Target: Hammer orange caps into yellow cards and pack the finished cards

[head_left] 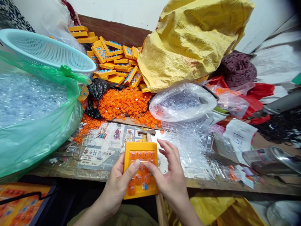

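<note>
The left hand (115,183) grips the orange panel (151,187) by its left side, thumb across its face. The right hand (170,171) is half open, fingers spread clear of the right side, thumb at the orange caps (138,179). The panel sits between both hands, over the front edge of the tabletop (94,175), face up. Its long axis runs away from the person, far end pointing towards the tabletop's back edge and the hammer's head (147,132).
</note>
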`<state>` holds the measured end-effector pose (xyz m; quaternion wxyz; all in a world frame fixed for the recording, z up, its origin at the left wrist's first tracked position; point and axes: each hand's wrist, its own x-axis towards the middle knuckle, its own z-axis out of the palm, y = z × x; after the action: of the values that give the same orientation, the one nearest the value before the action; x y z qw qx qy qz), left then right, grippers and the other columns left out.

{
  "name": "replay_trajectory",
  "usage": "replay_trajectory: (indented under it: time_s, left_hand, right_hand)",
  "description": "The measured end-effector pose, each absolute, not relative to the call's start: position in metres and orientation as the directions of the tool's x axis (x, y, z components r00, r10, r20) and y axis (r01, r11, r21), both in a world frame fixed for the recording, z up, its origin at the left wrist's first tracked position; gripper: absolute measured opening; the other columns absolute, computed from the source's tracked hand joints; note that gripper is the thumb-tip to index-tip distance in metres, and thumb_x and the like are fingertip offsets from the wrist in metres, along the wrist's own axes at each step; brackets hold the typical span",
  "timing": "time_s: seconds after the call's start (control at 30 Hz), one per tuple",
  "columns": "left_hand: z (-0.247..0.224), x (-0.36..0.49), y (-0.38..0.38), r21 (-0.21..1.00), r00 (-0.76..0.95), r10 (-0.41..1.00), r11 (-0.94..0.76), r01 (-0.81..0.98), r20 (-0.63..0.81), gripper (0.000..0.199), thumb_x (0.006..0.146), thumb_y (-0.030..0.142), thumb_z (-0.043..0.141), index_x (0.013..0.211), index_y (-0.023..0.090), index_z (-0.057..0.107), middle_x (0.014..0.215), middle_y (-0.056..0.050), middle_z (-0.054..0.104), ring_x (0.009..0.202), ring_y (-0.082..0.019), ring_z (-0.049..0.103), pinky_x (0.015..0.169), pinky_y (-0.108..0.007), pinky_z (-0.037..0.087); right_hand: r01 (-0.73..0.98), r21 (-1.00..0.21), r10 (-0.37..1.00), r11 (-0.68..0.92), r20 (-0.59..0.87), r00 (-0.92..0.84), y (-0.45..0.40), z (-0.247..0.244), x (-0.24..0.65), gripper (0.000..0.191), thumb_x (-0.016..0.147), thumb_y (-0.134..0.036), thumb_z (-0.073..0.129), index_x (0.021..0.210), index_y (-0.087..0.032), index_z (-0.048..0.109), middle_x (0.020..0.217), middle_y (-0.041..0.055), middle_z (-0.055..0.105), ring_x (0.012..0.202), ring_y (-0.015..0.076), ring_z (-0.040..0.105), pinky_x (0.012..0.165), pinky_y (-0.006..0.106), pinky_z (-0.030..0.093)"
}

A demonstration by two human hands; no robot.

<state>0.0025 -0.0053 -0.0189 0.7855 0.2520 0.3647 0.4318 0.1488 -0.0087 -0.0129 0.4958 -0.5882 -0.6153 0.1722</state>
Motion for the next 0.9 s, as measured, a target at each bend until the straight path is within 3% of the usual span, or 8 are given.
replay_trajectory:
  time_s: [0.1,0.2,0.33,0.4,0.5,0.6,0.7,0.9]
  left_hand:
    - [-0.025,0.001,-0.006,0.846,0.295,0.912,0.383,-0.37,-0.284,0.037,0.083,0.033,0.064,0.116,0.021,0.054,0.12,-0.006,0.064,0.107,-0.023,0.061,0.093,-0.032,0.049]
    - [-0.028,0.002,-0.005,0.886,0.263,0.922,0.357,-0.297,-0.283,0.035,0.084,0.034,0.063,0.115,0.021,0.054,0.118,-0.006,0.065,0.107,-0.023,0.061,0.094,-0.032,0.049]
    - [-0.021,0.008,-0.003,0.78,0.292,0.881,0.468,-0.417,-0.372,0.038,0.081,0.034,0.065,0.115,0.02,0.055,0.115,-0.008,0.067,0.104,-0.025,0.064,0.089,-0.034,0.052]
    - [-0.015,0.01,0.0,0.674,0.311,0.837,0.547,-0.496,-0.451,0.042,0.081,0.034,0.066,0.117,0.019,0.054,0.112,-0.01,0.068,0.099,-0.026,0.066,0.085,-0.036,0.054]
    - [-0.009,0.01,0.004,0.544,0.33,0.777,0.617,-0.569,-0.536,0.043,0.081,0.031,0.067,0.12,0.017,0.053,0.109,-0.012,0.069,0.094,-0.026,0.068,0.084,-0.038,0.055]
    - [-0.008,0.006,0.007,0.478,0.341,0.756,0.63,-0.612,-0.559,0.042,0.083,0.027,0.065,0.121,0.017,0.053,0.11,-0.012,0.069,0.094,-0.025,0.069,0.086,-0.039,0.055]
    - [-0.01,0.001,0.007,0.42,0.374,0.737,0.645,-0.639,-0.563,0.045,0.083,0.028,0.064,0.124,0.016,0.05,0.111,-0.013,0.068,0.095,-0.026,0.068,0.087,-0.041,0.054]
    - [-0.011,-0.007,0.008,0.384,0.509,0.757,0.649,-0.656,-0.41,0.071,0.073,0.016,0.073,0.134,0.019,0.039,0.118,-0.014,0.065,0.103,-0.028,0.065,0.091,-0.041,0.052]
  right_hand:
    - [0.159,-0.987,0.991,0.031,0.051,0.126,-0.007,-0.019,0.145,0.062,0.08,-0.029,0.065,0.136,-0.021,0.039,0.132,0.0136,0.054,0.113,0.0227,0.059,0.093,0.037,0.051]
    - [0.011,-1.0,0.992,-0.023,-0.021,0.128,-0.007,-0.026,0.142,0.065,0.079,-0.029,0.065,0.136,-0.019,0.037,0.135,0.0149,0.053,0.118,0.0241,0.057,0.097,0.036,0.049]
    - [0.262,-0.965,0.996,-0.029,-0.007,0.084,0.001,-0.027,0.16,0.063,0.08,-0.033,0.065,0.137,-0.018,0.042,0.118,0.0127,0.065,0.094,0.0219,0.069,0.08,0.035,0.057]
    - [0.589,-0.806,0.982,0.054,0.151,0.116,0.011,-0.024,0.181,0.049,0.08,-0.033,0.064,0.126,-0.017,0.055,0.11,0.0114,0.067,0.084,0.0204,0.069,0.071,0.033,0.058]
    - [0.872,-0.486,0.913,0.057,0.379,0.152,0.03,-0.019,0.219,0.025,0.081,-0.021,0.06,0.103,-0.016,0.07,0.111,0.0141,0.066,0.101,0.0288,0.06,0.086,0.047,0.048]
    - [0.924,-0.381,0.91,0.021,0.389,0.14,0.046,-0.02,0.247,0.027,0.075,-0.004,0.054,0.086,-0.018,0.074,0.103,0.0136,0.07,0.107,0.0355,0.053,0.091,0.058,0.035]
    - [0.938,-0.344,0.914,0.041,0.392,0.104,0.053,-0.025,0.258,0.026,0.076,-0.004,0.053,0.076,-0.019,0.075,0.088,0.0118,0.072,0.101,0.034,0.056,0.09,0.056,0.034]
    - [0.852,-0.498,0.914,0.16,0.401,0.062,0.029,-0.011,0.23,0.026,0.089,-0.024,0.05,0.105,-0.019,0.069,0.09,0.0081,0.068,0.084,0.0213,0.062,0.077,0.036,0.048]
